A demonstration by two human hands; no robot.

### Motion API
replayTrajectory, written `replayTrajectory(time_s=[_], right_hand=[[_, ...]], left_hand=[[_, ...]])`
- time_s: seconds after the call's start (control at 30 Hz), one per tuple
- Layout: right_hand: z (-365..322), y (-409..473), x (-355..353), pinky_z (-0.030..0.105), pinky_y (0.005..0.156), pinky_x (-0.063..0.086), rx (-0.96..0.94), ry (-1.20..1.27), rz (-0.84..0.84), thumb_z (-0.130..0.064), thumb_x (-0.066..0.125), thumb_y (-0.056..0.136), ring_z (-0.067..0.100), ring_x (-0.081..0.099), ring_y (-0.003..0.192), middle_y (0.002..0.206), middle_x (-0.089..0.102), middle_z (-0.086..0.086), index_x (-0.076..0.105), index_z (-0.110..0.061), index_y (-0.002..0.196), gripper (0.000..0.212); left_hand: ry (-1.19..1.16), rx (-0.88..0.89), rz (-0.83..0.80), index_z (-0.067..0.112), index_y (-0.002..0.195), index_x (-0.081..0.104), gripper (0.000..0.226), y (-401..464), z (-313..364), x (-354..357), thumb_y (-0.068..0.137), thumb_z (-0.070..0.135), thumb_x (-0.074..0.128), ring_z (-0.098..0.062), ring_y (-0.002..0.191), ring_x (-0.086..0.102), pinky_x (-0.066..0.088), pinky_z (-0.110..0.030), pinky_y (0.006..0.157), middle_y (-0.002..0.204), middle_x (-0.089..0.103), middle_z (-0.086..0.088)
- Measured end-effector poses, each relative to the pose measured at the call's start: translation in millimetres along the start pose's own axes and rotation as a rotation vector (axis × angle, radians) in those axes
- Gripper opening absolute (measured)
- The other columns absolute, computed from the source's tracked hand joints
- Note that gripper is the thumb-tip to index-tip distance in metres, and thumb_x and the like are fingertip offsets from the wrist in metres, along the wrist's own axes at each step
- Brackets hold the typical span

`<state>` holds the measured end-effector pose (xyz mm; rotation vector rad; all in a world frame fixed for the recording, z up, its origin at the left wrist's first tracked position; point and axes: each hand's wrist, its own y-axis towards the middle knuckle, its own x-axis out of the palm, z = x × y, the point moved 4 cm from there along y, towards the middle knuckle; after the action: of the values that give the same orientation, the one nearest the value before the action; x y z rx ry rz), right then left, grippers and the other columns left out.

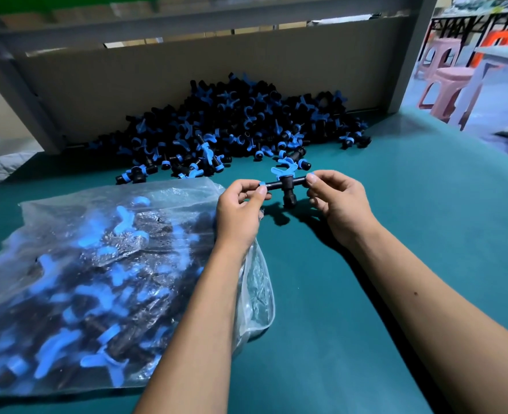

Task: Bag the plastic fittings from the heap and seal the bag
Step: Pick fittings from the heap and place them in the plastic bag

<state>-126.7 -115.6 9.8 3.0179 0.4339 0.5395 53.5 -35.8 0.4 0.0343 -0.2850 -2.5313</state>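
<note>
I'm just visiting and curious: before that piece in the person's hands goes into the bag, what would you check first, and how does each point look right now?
1. Fitting held at both ends, left hand and right hand: ok.
2. Fitting lifted off the green table: ok.
3. Bag within reach, under the left forearm: ok.
4. Bag mouth open toward the hands: cannot tell.
5. Room left in the bag, already quite full: cannot tell.
6. More fittings waiting in the heap: ok.

Left hand [241, 204] and right hand [338, 198] pinch one fitting [287, 188], apparently T-shaped
</note>
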Motion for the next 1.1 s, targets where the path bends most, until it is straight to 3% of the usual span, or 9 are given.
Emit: replayTrajectory(time_s=[0.1, 0.2, 0.4, 0.53, 0.63, 0.73, 0.9, 1.0, 1.1], right_hand=[[-1, -2, 2, 0.023, 0.064, 0.049, -0.013, -0.04, -0.033, -0.011, 0.077, 0.086, 0.011, 0.058, 0.063, 0.075, 0.066, 0.001, 0.072, -0.013, 0.085, 0.006], [-3, -6, 10, 0.024, 0.06, 0.049, -0.066, -0.192, -0.151, -0.007, 0.082, 0.081, 0.015, 0.061, 0.061, 0.075, 0.07, 0.005, 0.072, -0.012, 0.085, 0.012], [-3, -7, 12, 0.026, 0.059, 0.053, -0.071, -0.25, -0.179, -0.008, 0.084, 0.078, 0.018, 0.065, 0.064, 0.078, 0.073, 0.008, 0.073, -0.012, 0.087, 0.015], [1, -1, 1, 0.03, 0.065, 0.047, -0.044, -0.075, 0.02, -0.012, 0.08, 0.084, 0.015, 0.057, 0.064, 0.074, 0.067, 0.003, 0.075, -0.015, 0.085, 0.005], [1, 3, -6, 0.027, 0.064, 0.046, -0.063, -0.087, 0.119, -0.016, 0.079, 0.086, 0.011, 0.055, 0.06, 0.07, 0.066, -0.004, 0.074, -0.016, 0.086, 0.005], [-1, -3, 3, 0.027, 0.055, 0.048, -0.203, -0.321, 0.106, -0.026, 0.078, 0.087, 0.014, 0.058, 0.057, 0.076, 0.065, -0.007, 0.063, -0.017, 0.089, 0.018], [-5, -15, 24, 0.024, 0.069, 0.051, -0.415, -0.726, -0.103, -0.031, 0.087, 0.076, 0.013, 0.063, 0.074, 0.093, 0.067, -0.006, 0.06, -0.02, 0.094, 0.035], [-8, -18, 26, 0.025, 0.068, 0.052, -0.495, -0.762, -0.067, -0.02, 0.086, 0.077, 0.009, 0.065, 0.074, 0.086, 0.069, -0.007, 0.062, -0.016, 0.093, 0.029], [-7, -17, 23, 0.032, 0.07, 0.057, -0.428, -0.667, -0.033, -0.015, 0.079, 0.085, 0.013, 0.069, 0.073, 0.086, 0.072, -0.002, 0.068, -0.011, 0.096, 0.015]], left_hand=[[0.002, 0.014, -0.057, 0.021, 0.094, 0.068, 0.01, -1, 1, 2, 0.098, 0.013, 0.068, 0.001, 0.058, 0.061, 0.047, -0.017, 0.056, 0.085, 0.077, -0.002], [0.107, 0.037, -0.162, 0.023, 0.092, 0.07, 0.006, -3, -2, 9, 0.088, 0.022, 0.074, -0.015, 0.08, 0.071, 0.057, -0.038, 0.075, 0.087, 0.077, -0.005], [0.163, 0.025, -0.181, 0.042, 0.086, 0.069, 0.011, -4, -5, 8, 0.077, 0.036, 0.073, -0.017, 0.089, 0.071, 0.056, -0.046, 0.088, 0.091, 0.076, 0.005], [0.027, -0.017, -0.119, 0.029, 0.085, 0.067, 0.004, -3, -4, 7, 0.086, 0.026, 0.07, -0.019, 0.085, 0.074, 0.048, -0.026, 0.064, 0.081, 0.078, 0.001], [0.02, -0.005, -0.098, 0.023, 0.088, 0.066, 0.012, -2, -4, 6, 0.095, 0.013, 0.069, -0.015, 0.082, 0.074, 0.046, -0.023, 0.066, 0.077, 0.076, 0.004], [-0.013, -0.011, -0.011, 0.019, 0.089, 0.064, 0.011, -1, -3, 1, 0.098, 0.012, 0.067, -0.002, 0.053, 0.056, 0.042, -0.017, 0.054, 0.076, 0.076, 0.003], [-0.043, -0.025, 0.021, 0.017, 0.09, 0.065, 0.008, -1, -2, -1, 0.097, 0.016, 0.068, -0.004, 0.054, 0.056, 0.045, -0.018, 0.054, 0.077, 0.077, 0.002], [-0.022, -0.023, -0.014, 0.017, 0.09, 0.068, 0.009, -4, 1, 0, 0.096, 0.022, 0.07, -0.006, 0.058, 0.059, 0.046, -0.021, 0.057, 0.078, 0.078, 0.0], [-0.041, 0.004, -0.027, 0.014, 0.087, 0.067, 0.018, -7, 10, 1, 0.098, 0.028, 0.066, -0.007, 0.051, 0.051, 0.043, -0.021, 0.053, 0.076, 0.077, -0.003]])
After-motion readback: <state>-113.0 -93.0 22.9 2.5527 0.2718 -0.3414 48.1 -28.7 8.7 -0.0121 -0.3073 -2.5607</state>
